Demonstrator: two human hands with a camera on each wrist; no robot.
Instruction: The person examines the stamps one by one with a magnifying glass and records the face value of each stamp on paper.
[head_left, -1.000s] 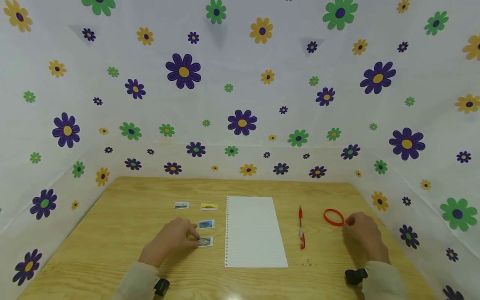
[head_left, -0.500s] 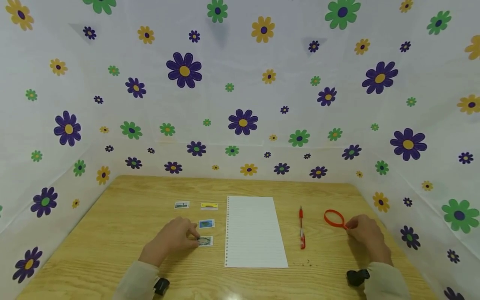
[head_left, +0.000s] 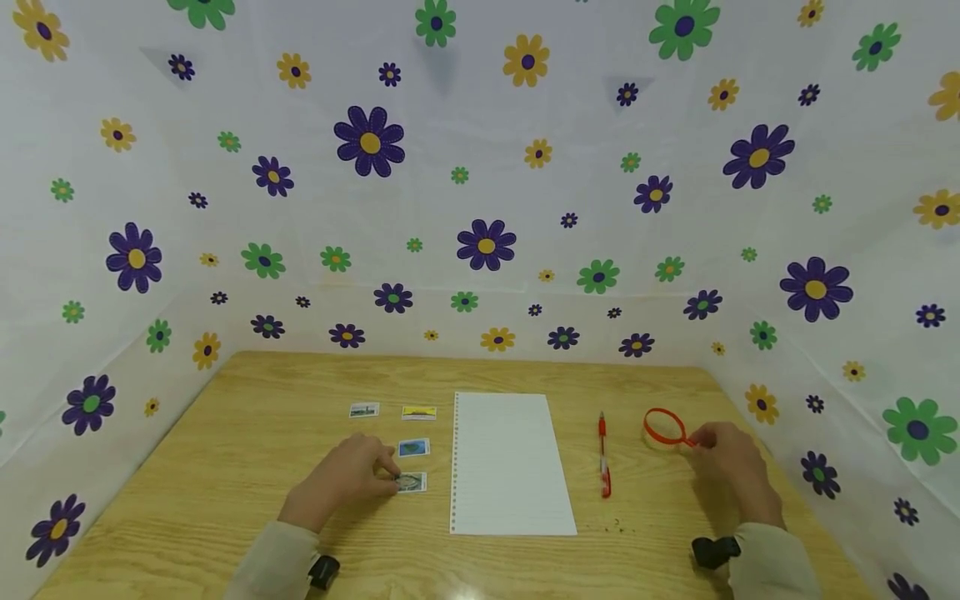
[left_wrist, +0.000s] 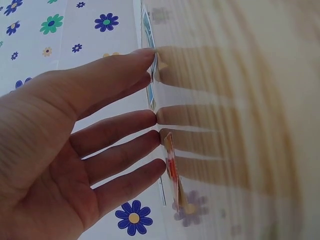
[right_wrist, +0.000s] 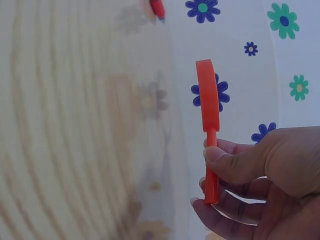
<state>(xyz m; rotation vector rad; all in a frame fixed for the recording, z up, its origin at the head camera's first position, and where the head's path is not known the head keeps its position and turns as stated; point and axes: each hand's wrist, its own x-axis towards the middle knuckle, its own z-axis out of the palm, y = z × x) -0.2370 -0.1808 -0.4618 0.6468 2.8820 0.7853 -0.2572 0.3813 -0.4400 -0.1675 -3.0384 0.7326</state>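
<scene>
Head view: one red magnifying glass (head_left: 683,439), right of the red pen (head_left: 603,457); ring pointing left and forward, long axis slanting back to the right hand (head_left: 727,458), whose thumb and fingers pinch the handle. One left hand (head_left: 347,471), fingertips at the left edge of the nearest picture card (head_left: 413,482). Against half a second ago, the ring sits slightly farther forward and left.

Left wrist view: fingers spread and nearly straight.

Right wrist view: magnifying glass edge-on, ring uppermost, handle near-vertical between thumb and fingers.
</scene>
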